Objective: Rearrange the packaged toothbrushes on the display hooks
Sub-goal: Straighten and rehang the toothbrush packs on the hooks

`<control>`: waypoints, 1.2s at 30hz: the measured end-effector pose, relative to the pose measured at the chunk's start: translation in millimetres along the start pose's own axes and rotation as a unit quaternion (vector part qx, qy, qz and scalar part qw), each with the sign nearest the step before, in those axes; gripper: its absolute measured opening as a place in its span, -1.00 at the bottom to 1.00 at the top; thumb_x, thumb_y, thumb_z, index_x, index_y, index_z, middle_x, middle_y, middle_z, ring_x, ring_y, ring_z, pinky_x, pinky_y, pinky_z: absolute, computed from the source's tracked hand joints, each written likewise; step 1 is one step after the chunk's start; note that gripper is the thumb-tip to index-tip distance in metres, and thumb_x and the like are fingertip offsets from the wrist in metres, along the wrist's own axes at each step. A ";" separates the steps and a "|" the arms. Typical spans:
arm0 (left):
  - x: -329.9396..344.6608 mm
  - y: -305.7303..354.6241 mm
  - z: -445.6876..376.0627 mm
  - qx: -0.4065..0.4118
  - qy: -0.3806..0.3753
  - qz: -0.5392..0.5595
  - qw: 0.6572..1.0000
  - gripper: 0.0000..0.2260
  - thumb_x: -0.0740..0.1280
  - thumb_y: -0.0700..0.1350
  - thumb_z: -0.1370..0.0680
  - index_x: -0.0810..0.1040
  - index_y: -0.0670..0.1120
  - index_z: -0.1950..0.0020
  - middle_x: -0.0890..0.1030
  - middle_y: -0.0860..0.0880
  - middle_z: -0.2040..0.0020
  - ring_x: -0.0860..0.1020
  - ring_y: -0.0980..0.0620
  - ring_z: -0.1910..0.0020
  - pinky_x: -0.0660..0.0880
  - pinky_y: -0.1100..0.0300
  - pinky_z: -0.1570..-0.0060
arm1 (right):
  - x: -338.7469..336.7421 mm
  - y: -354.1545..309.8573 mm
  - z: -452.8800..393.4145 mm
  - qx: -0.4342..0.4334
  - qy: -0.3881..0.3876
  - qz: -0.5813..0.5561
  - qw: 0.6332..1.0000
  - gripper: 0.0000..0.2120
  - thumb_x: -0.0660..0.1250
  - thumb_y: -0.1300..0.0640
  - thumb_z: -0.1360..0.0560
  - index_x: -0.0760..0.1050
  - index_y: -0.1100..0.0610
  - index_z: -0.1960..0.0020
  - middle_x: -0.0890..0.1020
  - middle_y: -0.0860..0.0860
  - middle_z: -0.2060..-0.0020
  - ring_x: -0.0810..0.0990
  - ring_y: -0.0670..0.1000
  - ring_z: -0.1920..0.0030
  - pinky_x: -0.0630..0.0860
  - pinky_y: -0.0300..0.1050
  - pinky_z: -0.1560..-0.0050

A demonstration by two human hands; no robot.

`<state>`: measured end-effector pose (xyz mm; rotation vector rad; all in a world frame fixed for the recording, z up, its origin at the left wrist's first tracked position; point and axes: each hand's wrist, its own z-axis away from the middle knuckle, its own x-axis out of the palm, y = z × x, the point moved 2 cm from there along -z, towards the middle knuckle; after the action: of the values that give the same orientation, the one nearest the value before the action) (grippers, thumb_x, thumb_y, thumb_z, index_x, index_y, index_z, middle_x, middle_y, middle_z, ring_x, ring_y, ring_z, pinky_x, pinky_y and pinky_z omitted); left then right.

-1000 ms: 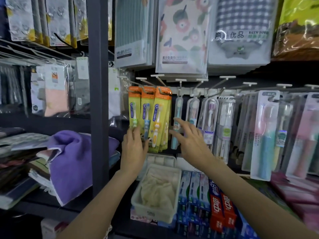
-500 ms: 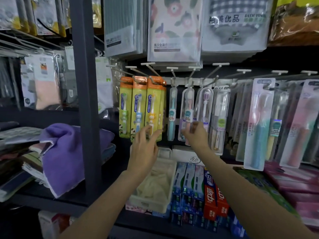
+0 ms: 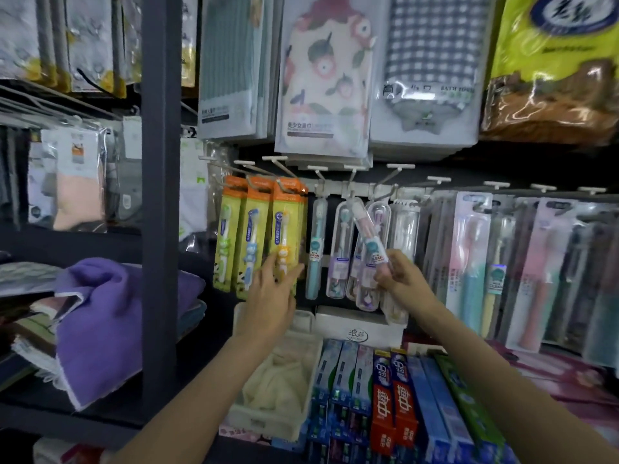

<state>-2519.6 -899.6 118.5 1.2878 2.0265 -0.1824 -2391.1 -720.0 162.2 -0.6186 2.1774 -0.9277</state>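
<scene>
Pink toothbrush pack (image 3: pixel 368 242) pinched at lower end by right hand (image 3: pixel 400 279), tilted, apparently lifted off display hooks (image 3: pixel 351 177). Left hand (image 3: pixel 273 293) held open, fingers straight against yellow-orange kids' toothbrush packs (image 3: pixel 284 229). Mid-transfer judged; free hook to be chosen, hang-hole to be aligned next.

White display hooks (image 3: pixel 348 169) carry hanging toothbrush packs (image 3: pixel 284 229); shelf (image 3: pixel 100 426) bears toothpaste boxes (image 3: pixel 395 396).

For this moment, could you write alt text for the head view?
The right hand pinches a pink packaged toothbrush, tilted, off its hook. The left hand, fingers straight, touches the yellow-orange toothbrush packs hanging at left.
</scene>
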 end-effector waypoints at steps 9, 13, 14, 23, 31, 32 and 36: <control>-13.4 3.7 -0.7 -0.015 -0.002 0.023 1.000 -0.47 0.23 -0.27 -0.51 0.24 0.00 -0.46 0.03 -0.09 -0.49 0.11 -0.09 -0.44 0.20 0.07 -0.39 | -8.4 -25.8 24.0 -0.083 -0.051 0.031 0.995 -0.94 0.22 0.18 -0.56 0.42 0.12 -0.03 0.53 0.16 0.27 0.50 -0.03 0.29 0.46 -0.19 0.25; -25.4 -2.4 4.2 -0.007 0.002 0.020 1.000 -0.48 0.22 -0.26 -0.52 0.24 0.00 -0.45 0.07 -0.09 -0.48 0.16 -0.09 -0.42 0.23 0.05 -0.39 | 7.7 -35.9 17.0 -0.056 -0.046 0.040 0.997 -0.94 0.18 0.16 -0.59 0.40 0.03 0.03 0.50 0.06 0.34 0.44 -0.03 0.38 0.41 -0.19 0.40; -28.5 -3.9 5.4 -0.008 0.001 0.014 1.000 -0.48 0.21 -0.26 -0.52 0.23 0.00 -0.46 0.06 -0.09 -0.48 0.15 -0.09 -0.43 0.19 0.06 -0.40 | 12.1 -38.8 14.1 -0.049 -0.043 0.032 0.997 -0.95 0.17 0.15 -0.59 0.41 0.05 0.00 0.49 0.05 0.34 0.43 -0.02 0.38 0.40 -0.18 0.41; -45.1 -14.1 11.5 -0.010 0.014 -0.013 1.000 -0.42 0.20 -0.27 -0.52 0.16 0.08 -0.48 0.06 -0.09 -0.48 0.13 -0.08 -0.42 0.19 0.07 -0.39 | 35.5 -48.4 12.7 -0.009 -0.045 -0.070 0.997 -0.89 0.17 0.17 -0.59 0.42 0.15 0.08 0.43 0.08 0.39 0.36 -0.03 0.44 0.35 -0.28 0.49; -38.3 -14.9 12.2 -0.011 0.010 -0.012 1.000 -0.45 0.20 -0.27 -0.52 0.20 0.03 -0.48 0.08 -0.10 -0.48 0.13 -0.10 -0.43 0.24 0.05 -0.38 | 57.4 -39.2 -2.0 0.084 -0.023 -0.115 0.990 -0.86 0.15 0.14 -0.61 0.41 0.18 0.07 0.44 0.08 0.39 0.37 -0.01 0.44 0.35 -0.19 0.44; -37.5 -16.4 14.8 -0.011 0.008 -0.013 1.000 -0.46 0.20 -0.27 -0.51 0.20 0.02 -0.48 0.09 -0.11 -0.48 0.14 -0.11 -0.43 0.24 0.04 -0.36 | 63.4 -36.6 -5.7 0.087 -0.012 -0.116 0.989 -0.85 0.14 0.15 -0.61 0.39 0.21 0.06 0.43 0.09 0.40 0.37 -0.01 0.45 0.34 -0.18 0.44; -36.2 -23.7 25.1 -0.024 -0.015 -0.034 0.999 -0.46 0.20 -0.24 -0.51 0.18 -0.01 -0.48 0.10 -0.11 -0.48 0.18 -0.12 -0.40 0.22 0.05 -0.32 | 89.1 -30.7 -25.8 0.121 0.031 -0.144 0.982 -0.88 0.15 0.15 -0.61 0.37 0.20 0.02 0.43 0.09 0.37 0.39 0.00 0.40 0.41 -0.12 0.38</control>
<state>-2518.2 -949.6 117.2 1.1809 2.0378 -0.1828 -2463.9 -785.3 163.0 -0.8069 2.0164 -1.3582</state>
